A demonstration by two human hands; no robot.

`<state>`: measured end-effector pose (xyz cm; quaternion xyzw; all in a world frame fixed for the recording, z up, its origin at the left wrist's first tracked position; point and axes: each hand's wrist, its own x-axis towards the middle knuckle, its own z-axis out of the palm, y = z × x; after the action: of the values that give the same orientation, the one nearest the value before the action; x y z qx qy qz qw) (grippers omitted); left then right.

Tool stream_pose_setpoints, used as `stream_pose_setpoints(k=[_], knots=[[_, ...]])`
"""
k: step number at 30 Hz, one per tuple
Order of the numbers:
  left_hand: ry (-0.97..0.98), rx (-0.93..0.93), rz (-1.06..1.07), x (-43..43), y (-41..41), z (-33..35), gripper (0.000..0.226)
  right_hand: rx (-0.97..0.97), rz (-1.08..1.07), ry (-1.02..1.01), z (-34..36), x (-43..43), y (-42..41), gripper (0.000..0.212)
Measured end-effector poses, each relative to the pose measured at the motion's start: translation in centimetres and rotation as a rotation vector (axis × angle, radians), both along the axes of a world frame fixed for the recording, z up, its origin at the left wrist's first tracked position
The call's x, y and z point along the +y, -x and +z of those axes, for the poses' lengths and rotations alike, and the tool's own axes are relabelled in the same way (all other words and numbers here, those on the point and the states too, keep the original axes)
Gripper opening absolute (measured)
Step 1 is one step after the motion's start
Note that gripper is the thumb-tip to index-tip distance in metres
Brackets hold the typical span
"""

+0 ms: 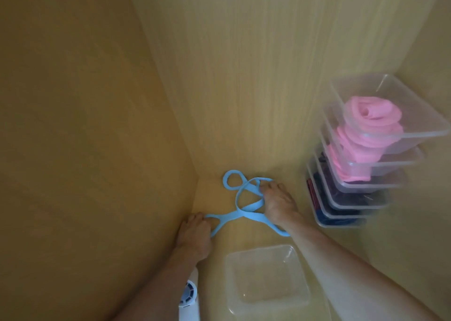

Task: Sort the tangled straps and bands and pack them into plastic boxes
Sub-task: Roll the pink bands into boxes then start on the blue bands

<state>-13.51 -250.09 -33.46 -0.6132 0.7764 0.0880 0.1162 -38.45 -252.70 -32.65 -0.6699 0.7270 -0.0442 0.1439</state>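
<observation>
Views: one. Head-worn wide-angle camera, looking forward and steeply down into a wooden corner, at close range. Both forearms enter from the lower edge. Left hand (194, 230) and right hand (278, 203) sit just below frame centre. The stack of plastic boxes (390, 135) at right edge leans with lens distortion. Picture is soft.

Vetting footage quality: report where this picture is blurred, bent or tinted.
Head view: the stacked boxes at right smear with motion blur; the wide lens slants the wood walls; warm dim yellow cast; the blue band, left hand and right hand read sharper.
</observation>
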Motion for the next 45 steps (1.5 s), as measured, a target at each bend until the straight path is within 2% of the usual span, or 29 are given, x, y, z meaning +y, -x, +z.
stream_pose_setpoints(k=[3, 4, 6, 8, 13, 20, 23, 28, 33, 37, 42, 45], knots=[[-0.004, 0.092, 0.075, -0.3, 0.3, 0.5, 0.041, -0.034, -0.061, 0.125, 1.3, 0.2, -0.3, 0.036], [-0.008, 0.207, 0.156, -0.5, 0.7, 1.0, 0.033, -0.074, -0.072, 0.162, 1.9, 0.3, -0.2, 0.032], [-0.049, 0.554, 0.398, -1.0, 1.7, 2.6, 0.016, -0.184, -0.084, 0.243, 3.3, 0.6, 0.1, 0.025], [-0.058, 0.840, 0.541, -1.7, 2.5, 4.2, 0.013, -0.325, -0.069, 0.340, 4.9, 1.0, 0.4, 0.029], [0.060, 1.136, 0.499, -3.0, 3.9, 9.4, 0.023, -0.683, -0.044, 0.591, 9.6, 1.9, 0.2, 0.031], [0.116, 1.350, 0.355, -3.1, 5.7, 17.3, 0.031, -0.798, 0.003, 0.742, 15.5, 2.7, 0.7, 0.048], [0.143, 1.389, 0.271, -2.8, 6.2, 20.8, 0.030, -0.846, -0.091, 0.771, 17.6, 2.8, 1.0, 0.044], [0.147, 1.307, 0.059, -2.2, 7.3, 26.4, 0.023, -1.058, -0.079, 0.848, 21.9, 3.1, 0.8, 0.050], [0.020, 1.187, -0.169, -0.8, 8.0, 31.5, 0.015, -1.048, -0.087, 0.899, 25.6, 3.7, 0.6, 0.042], [-0.014, 1.210, -0.281, -0.3, 8.3, 34.3, 0.015, -1.096, -0.077, 0.832, 28.1, 4.5, 0.6, 0.032], [0.089, 1.164, -0.316, -0.8, 8.8, 35.3, 0.010, -1.226, -0.018, 0.698, 30.0, 5.2, 0.9, 0.022], [0.163, 1.207, -0.322, -1.0, 9.4, 35.4, 0.012, -1.286, 0.004, 0.671, 30.8, 5.3, 1.2, 0.019]])
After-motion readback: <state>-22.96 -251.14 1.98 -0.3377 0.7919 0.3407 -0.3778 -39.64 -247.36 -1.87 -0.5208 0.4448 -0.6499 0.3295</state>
